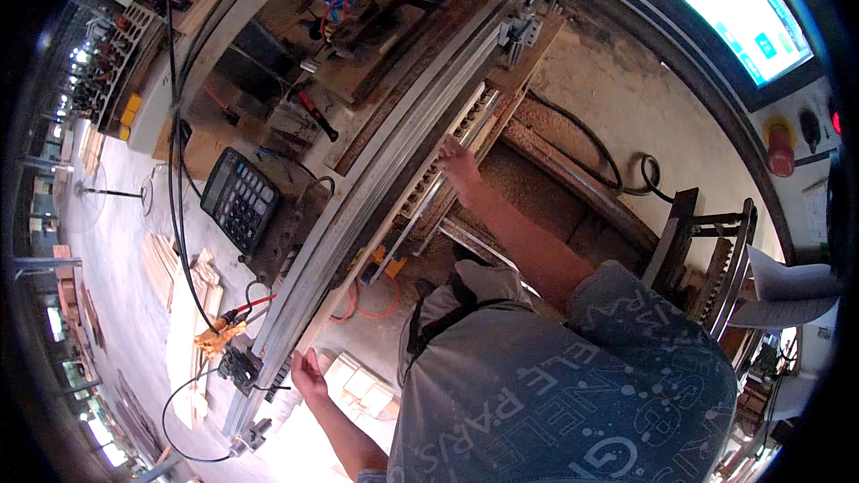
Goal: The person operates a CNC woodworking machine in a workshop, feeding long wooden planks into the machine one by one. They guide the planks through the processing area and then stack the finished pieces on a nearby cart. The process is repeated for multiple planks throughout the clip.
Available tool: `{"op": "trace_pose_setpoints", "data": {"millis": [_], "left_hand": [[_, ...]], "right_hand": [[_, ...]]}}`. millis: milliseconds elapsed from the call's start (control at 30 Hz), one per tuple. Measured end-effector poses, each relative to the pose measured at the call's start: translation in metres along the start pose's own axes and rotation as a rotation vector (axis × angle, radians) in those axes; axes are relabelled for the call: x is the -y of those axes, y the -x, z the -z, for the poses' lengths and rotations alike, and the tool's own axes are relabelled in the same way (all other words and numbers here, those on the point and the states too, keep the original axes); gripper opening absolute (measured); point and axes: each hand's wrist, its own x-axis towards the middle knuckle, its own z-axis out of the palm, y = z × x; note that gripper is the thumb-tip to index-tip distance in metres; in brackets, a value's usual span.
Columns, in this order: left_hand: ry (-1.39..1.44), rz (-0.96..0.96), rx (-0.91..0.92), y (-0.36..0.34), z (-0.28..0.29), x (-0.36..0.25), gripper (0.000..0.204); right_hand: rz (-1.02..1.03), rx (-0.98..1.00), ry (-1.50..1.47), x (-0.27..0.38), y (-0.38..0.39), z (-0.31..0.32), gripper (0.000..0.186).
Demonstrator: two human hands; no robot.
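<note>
A long pale wooden strip point(329, 311) lies along the near side of the grey metal rail point(309, 277). The left hand point(310, 377) is at the strip's lower end, the right hand point(460, 170) farther up beside the row of rollers point(419, 199). Both hands' fingers look bent, but at this size I cannot tell whether they grip anything. A black calculator point(240, 201) sits beyond the rail.

Smooth metal rail point(376, 172), wooden strip point(326, 312), matt plastic calculator point(239, 199).
</note>
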Motion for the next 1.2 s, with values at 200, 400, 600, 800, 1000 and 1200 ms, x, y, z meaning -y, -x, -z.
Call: {"op": "trace_pose_setpoints", "data": {"millis": [200, 400, 600, 800, 1000, 1200], "left_hand": [[-0.153, -0.082, -0.182, -0.004, -0.015, 0.001, 0.032], [-0.188, -0.031, -0.262, -0.008, -0.034, 0.010, 0.025], [-0.206, 0.041, -0.291, -0.004, -0.033, 0.004, 0.038], [-0.259, 0.062, -0.385, -0.008, -0.040, 0.006, 0.033], [-0.250, 0.059, -0.397, -0.004, -0.044, 0.009, 0.029], [-0.319, 0.084, -0.356, 0.000, -0.042, 0.005, 0.032]], "right_hand": [[-0.056, 0.257, -0.228, 0.013, 0.011, 0.014, 0.084], [-0.057, 0.159, 0.123, 0.013, -0.013, 0.021, 0.079], [0.144, 0.243, -0.232, -0.053, -0.039, 0.039, 0.073], [0.158, 0.316, -0.479, -0.039, -0.034, 0.045, 0.067], [0.073, 0.280, -0.589, -0.019, -0.026, 0.052, 0.057], [0.035, 0.367, -0.708, -0.048, -0.052, 0.068, 0.066]]}}
